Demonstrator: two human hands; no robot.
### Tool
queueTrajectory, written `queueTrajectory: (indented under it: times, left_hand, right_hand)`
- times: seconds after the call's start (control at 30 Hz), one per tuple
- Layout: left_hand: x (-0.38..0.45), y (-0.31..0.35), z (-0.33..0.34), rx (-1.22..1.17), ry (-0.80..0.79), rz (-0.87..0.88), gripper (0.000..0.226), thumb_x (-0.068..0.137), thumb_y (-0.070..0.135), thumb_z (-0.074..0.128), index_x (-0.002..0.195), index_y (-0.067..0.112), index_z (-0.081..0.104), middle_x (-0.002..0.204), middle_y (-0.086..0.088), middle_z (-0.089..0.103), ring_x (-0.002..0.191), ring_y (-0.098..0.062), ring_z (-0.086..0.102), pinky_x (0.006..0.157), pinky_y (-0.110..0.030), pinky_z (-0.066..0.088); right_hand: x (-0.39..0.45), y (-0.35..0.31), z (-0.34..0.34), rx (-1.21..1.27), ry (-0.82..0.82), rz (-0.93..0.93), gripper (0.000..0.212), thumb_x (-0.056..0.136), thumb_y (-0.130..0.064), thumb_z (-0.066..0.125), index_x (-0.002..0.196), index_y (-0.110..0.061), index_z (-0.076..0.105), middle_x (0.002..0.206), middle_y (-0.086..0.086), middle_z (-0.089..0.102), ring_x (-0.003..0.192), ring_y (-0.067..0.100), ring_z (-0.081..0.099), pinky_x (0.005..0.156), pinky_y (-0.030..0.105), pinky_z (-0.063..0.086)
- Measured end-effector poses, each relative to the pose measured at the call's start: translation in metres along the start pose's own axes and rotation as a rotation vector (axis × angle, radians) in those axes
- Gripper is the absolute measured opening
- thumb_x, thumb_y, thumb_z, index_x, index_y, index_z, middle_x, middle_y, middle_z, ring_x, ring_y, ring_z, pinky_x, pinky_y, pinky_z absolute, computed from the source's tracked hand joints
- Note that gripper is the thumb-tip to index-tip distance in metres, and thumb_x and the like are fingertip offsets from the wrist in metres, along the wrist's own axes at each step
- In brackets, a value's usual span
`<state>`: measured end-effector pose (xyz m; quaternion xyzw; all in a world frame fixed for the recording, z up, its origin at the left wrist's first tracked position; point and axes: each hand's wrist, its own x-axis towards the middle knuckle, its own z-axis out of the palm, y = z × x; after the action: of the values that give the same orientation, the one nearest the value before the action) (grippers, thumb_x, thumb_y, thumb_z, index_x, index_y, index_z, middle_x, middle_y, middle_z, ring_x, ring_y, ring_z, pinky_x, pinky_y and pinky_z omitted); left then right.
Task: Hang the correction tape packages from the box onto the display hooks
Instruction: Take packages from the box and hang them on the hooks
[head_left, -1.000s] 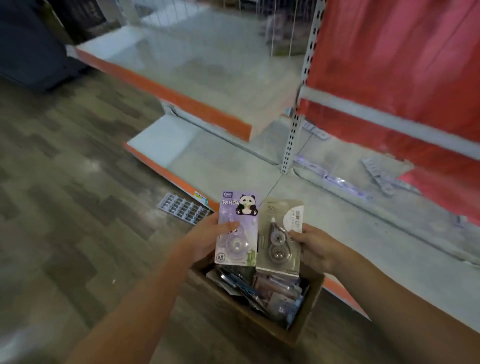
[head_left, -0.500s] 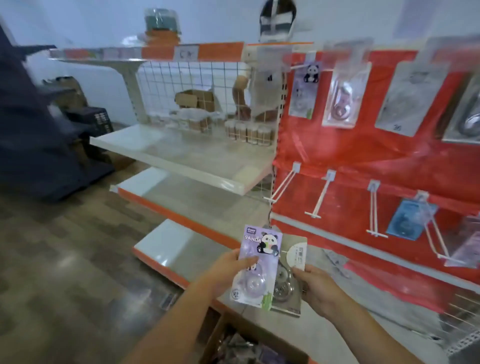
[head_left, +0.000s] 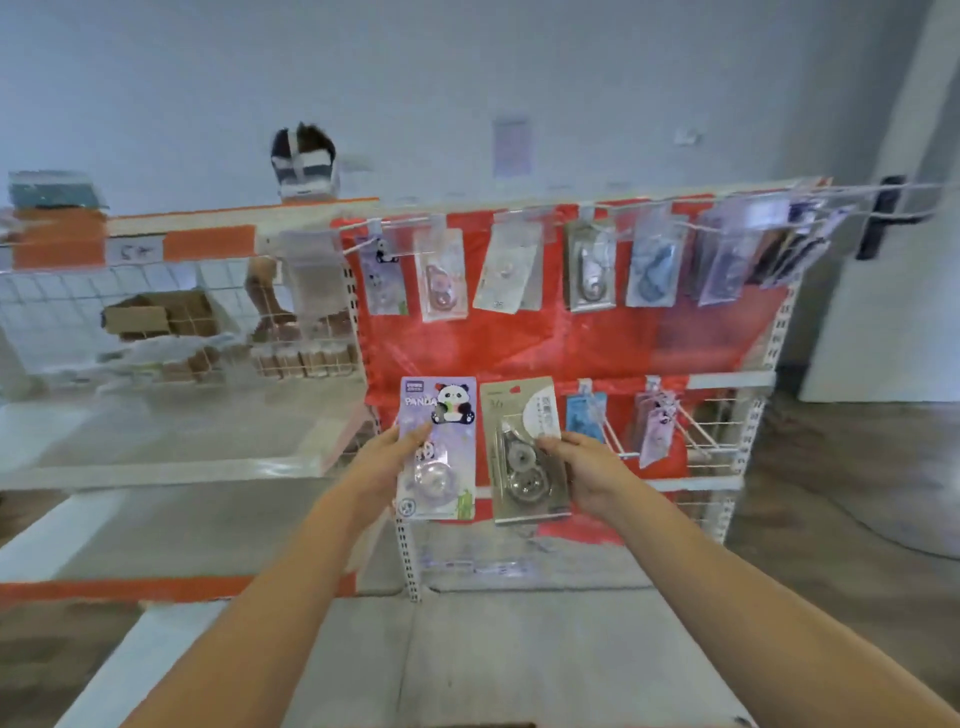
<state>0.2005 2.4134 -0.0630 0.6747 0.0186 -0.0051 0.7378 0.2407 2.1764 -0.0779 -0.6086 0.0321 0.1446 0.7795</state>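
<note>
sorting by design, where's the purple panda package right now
In the head view the purple panda package is held upright in the left hand, just left of the beige package in the right hand, before the red display panel.

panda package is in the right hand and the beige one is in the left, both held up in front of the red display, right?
Hands are swapped. The head view shows the purple panda package in the left hand and the beige package in the right hand, both held up before the red display.
</note>
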Motion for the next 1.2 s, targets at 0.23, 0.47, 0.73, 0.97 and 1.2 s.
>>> queueTrajectory:
  times: [0.23,0.47,0.73,0.97,1.2]
  left_hand:
    - [0.039,-0.008,0.006,-0.019,0.021,0.007,0.090,0.051,0.067,0.082,0.124,0.020,0.062,0.131,-0.003,0.060,0.128,-0.027,0.049,0.112,-0.055,0.029]
    - [0.044,0.026,-0.004,0.033,0.232,0.077,0.061,0.067,0.064,0.072,0.110,0.021,0.065,0.119,0.000,0.066,0.111,-0.020,0.059,0.102,-0.045,0.042]
    - [0.065,0.069,-0.041,0.118,0.490,0.176,0.034,0.094,0.041,0.054,0.116,0.015,0.057,0.100,0.003,0.057,0.075,-0.006,0.052,0.060,-0.022,0.040]
    - [0.083,0.105,-0.077,0.101,0.544,0.204,0.025,0.093,0.040,0.056,0.106,0.018,0.055,0.091,0.007,0.054,0.071,-0.001,0.047,0.055,-0.017,0.035]
    - [0.110,0.123,-0.105,0.194,0.437,0.240,0.041,0.092,0.050,0.052,0.121,0.021,0.054,0.095,0.012,0.056,0.079,-0.006,0.050,0.061,-0.021,0.036]
  right_hand:
    - [0.003,-0.017,-0.005,0.020,0.056,-0.070,0.027,0.091,-0.009,0.060,0.117,-0.001,0.057,0.092,0.012,0.068,0.076,0.023,0.065,0.068,0.034,0.056]
    - [0.048,-0.035,0.024,0.059,-0.028,-0.091,0.022,0.091,-0.011,0.060,0.112,-0.004,0.059,0.096,0.010,0.068,0.080,0.022,0.064,0.068,0.035,0.055]
    - [0.093,-0.051,0.078,0.102,-0.192,-0.092,0.011,0.089,-0.009,0.061,0.100,-0.007,0.062,0.086,0.011,0.072,0.075,0.025,0.067,0.084,0.046,0.054]
    - [0.108,-0.057,0.109,0.070,-0.192,-0.125,0.003,0.090,-0.011,0.061,0.093,-0.010,0.062,0.073,0.004,0.073,0.065,0.021,0.068,0.071,0.038,0.056]
    - [0.116,-0.061,0.130,0.077,-0.115,-0.187,0.004,0.090,-0.009,0.059,0.088,-0.010,0.062,0.068,0.003,0.071,0.058,0.017,0.067,0.053,0.029,0.056]
